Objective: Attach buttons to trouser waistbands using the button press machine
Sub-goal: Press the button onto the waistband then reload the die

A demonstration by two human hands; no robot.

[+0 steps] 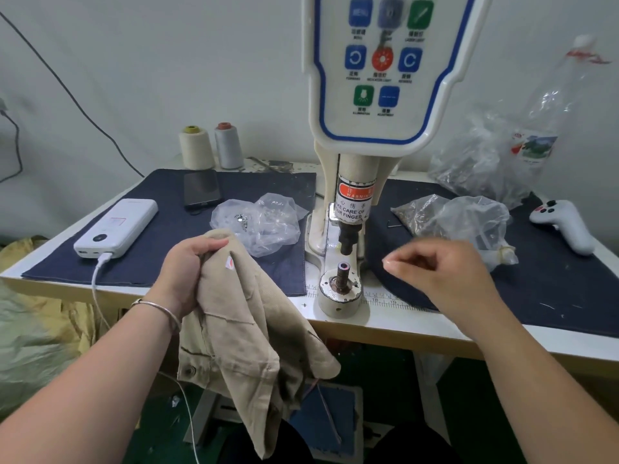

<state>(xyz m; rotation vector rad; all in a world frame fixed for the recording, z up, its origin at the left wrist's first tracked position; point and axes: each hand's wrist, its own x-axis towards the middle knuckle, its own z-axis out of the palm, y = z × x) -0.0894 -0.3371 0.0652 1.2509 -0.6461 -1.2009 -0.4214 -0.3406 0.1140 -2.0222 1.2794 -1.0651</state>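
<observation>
A person sat at a white table [402, 329] facing a button press machine [351, 202], whose lower post [342, 274] stood at the table's near edge below the plunger [348, 237]. The left hand [187, 276], at about 9 o'clock from the post, had its fingers [214, 244] clamped round the bunched top of beige trousers [248, 336]; the cloth hung down past the table edge toward the floor, just beside the machine's base and not on the post. The right hand [445, 272], at about 3 o'clock from the post, hovered above the table with fingertips [390, 262] pinched together; whether they held a button could not be told, the frame being blurred there. A clear bag [264, 222] lay at 11 o'clock from the post on a dark blue cloth [167, 229], with a white power bank [117, 227] and a phone [201, 189] farther left. Two thread cones [211, 147] stood at the back. More plastic bags [469, 216] and a white controller [566, 226] lay at 2 o'clock.
</observation>
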